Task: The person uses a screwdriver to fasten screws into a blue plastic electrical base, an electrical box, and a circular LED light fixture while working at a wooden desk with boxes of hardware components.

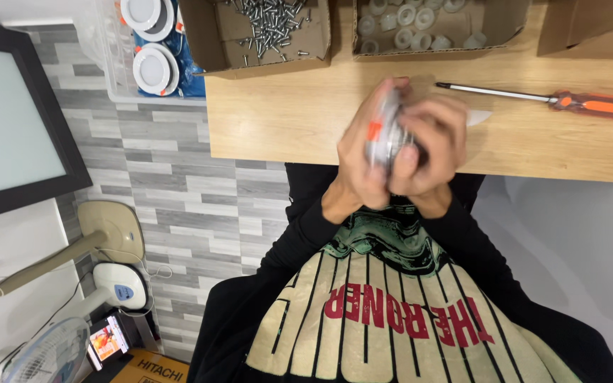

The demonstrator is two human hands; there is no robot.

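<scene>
Silver-grey round fitting [386,131] was clenched between left hand [363,152] and right hand [431,145] above the wooden table [285,113] edge; blur hid detail, apparently a press-fit step. Next move required the screwdriver [540,98] and screws [271,21].

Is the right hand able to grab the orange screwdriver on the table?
Probably yes, once it lets go. The right hand is wrapped around the round silver fitting; the screwdriver lies close beside it on the bare table, nothing between.
</scene>
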